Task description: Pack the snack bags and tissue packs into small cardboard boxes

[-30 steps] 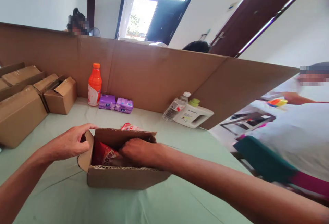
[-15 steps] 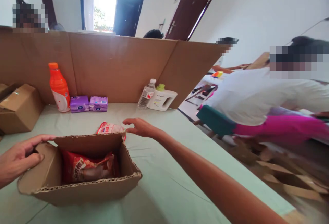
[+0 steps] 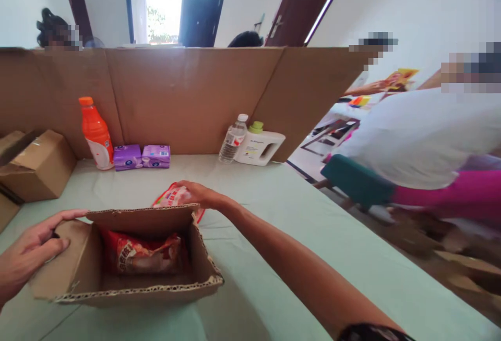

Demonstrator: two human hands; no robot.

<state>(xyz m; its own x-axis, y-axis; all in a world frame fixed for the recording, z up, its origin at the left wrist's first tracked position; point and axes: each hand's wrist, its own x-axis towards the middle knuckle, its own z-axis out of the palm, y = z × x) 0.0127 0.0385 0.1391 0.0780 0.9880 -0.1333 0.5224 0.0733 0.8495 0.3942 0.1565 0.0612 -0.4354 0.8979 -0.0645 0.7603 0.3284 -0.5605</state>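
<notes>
An open cardboard box [image 3: 156, 297] stands in front of me. My left hand [image 3: 37, 252] is closed on its left flap, thumb on the near side and fingers over the top. Inside the box lies a red food packet [image 3: 144, 255] with pale lettering. Just behind the box, a red-and-white plastic packet [image 3: 168, 196] lies on the table, partly hidden by the box wall. My right hand [image 3: 198, 194] is over that packet, its fingers curled down onto it; the fingertips are partly hidden.
Along a cardboard screen [image 3: 188, 96] stand an orange bottle [image 3: 97, 135], two purple tissue packs [image 3: 141, 157], a clear water bottle [image 3: 234, 140] and a white jug [image 3: 260, 146]. Another cardboard box [image 3: 43, 166] sits at left. A co-worker in white [image 3: 422, 137] sits beyond the table's right edge.
My right hand has moved left from beside the red-and-white packet onto it and closed on it. My left hand keeps its hold on the box. The view has shifted slightly.
</notes>
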